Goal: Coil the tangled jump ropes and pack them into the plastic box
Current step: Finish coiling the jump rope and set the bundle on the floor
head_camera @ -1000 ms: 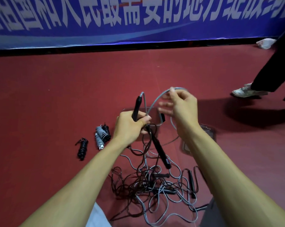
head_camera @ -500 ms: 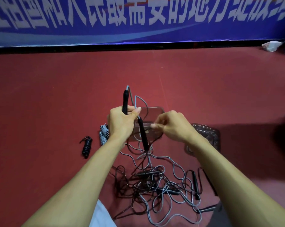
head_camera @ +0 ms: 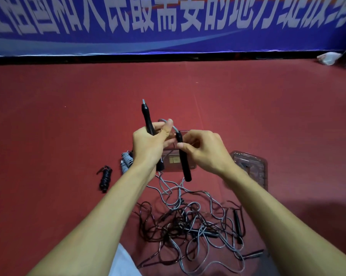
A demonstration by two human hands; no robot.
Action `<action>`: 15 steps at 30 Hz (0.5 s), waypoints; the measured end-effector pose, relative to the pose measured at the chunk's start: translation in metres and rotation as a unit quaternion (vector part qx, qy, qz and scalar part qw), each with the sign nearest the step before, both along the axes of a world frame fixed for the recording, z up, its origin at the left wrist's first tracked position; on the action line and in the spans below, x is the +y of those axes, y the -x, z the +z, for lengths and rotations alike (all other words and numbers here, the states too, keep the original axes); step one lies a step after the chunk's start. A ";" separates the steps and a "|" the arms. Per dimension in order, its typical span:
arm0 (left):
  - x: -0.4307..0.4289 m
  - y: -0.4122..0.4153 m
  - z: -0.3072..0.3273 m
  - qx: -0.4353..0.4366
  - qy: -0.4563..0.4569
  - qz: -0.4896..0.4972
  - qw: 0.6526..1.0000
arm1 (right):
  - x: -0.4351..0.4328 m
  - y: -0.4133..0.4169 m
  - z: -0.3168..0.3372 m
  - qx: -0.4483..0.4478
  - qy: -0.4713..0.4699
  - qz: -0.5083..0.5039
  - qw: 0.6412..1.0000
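Gripping an upright black handle (head_camera: pixel 147 120) in the curled fingers of the left hand (head_camera: pixel 148 145), a person works over a red floor (head_camera: pixel 68 116), seen from the head camera. The thumb of that hand is raised against a short arc of grey cord (head_camera: pixel 175 128), which runs to a second black handle (head_camera: pixel 183 160). The right hand (head_camera: pixel 204 152) pinches this second handle near its top between thumb and bent fingers, and the handle hangs tilted with its free end towards 6 o'clock.

Just behind both hands stands the clear plastic box (head_camera: pixel 189 166), partly hidden by them. At 3 o'clock of the box, a little apart, a clear plastic lid (head_camera: pixel 249 166) lies on the floor. At 9 o'clock of the box lies a coiled grey rope (head_camera: pixel 126 162), and further out at 9 o'clock a coiled black rope (head_camera: pixel 105 179), neither of them in the box.

At 6 o'clock of the hands, between the forearms, sprawls the tangle of ropes (head_camera: pixel 188 226), grey and dark cords looped over one another with several black handles among them. Grey strands rise from it towards the left hand.

At 12 o'clock a blue banner (head_camera: pixel 168 22) with large pale characters lines the far edge of the floor.
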State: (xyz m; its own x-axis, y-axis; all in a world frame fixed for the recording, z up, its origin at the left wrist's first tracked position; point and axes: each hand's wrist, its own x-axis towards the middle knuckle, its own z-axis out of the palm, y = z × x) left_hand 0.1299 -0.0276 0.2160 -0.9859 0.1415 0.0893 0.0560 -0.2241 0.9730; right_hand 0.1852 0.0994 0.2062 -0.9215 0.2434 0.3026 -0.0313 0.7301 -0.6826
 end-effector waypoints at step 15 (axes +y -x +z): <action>0.005 -0.003 -0.023 0.166 0.395 -0.199 0.881 | 0.020 -0.005 0.005 -0.029 0.213 -0.058 0.975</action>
State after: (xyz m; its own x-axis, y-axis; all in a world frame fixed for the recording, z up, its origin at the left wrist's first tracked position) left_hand 0.1328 -0.0226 0.1926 -0.7817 0.6181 0.0825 0.4375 0.4494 0.7789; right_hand 0.1897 0.1194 0.2114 -0.8929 0.4392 0.0994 0.0827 0.3770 -0.9225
